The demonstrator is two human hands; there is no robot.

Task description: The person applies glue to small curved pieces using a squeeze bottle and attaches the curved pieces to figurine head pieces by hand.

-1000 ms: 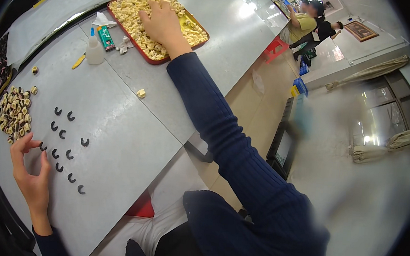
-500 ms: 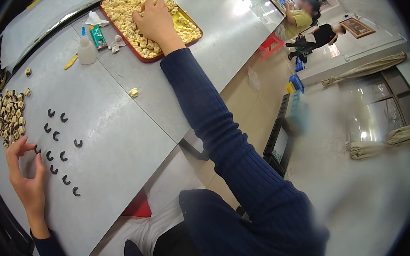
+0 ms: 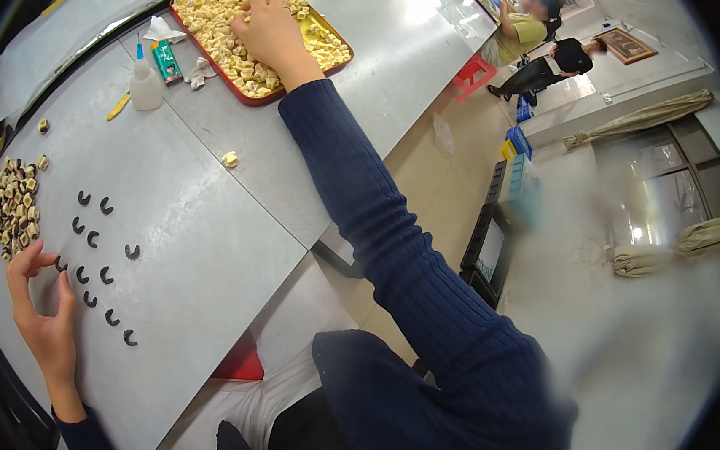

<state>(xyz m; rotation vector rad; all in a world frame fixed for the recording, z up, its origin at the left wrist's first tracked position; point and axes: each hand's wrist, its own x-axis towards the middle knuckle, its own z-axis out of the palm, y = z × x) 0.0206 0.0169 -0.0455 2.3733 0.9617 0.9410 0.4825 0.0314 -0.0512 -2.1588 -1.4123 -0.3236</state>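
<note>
By the left edge of the surface [image 3: 191, 220] sat a heap of pale-and-dark pieces [image 3: 13, 202]! The left hand [image 3: 45, 306] gaped beside a black crescent [image 3: 62, 264], contact unclear; more black crescents [image 3: 106, 274] lay alongside. At the far edge, the right hand [image 3: 271, 34], half curled, sat among knobbly, creamy pieces [image 3: 215, 27] in the red-rimmed tray [image 3: 316, 31]: picking, seemingly, any hold hidden. A clean pinch was called for!
</note>
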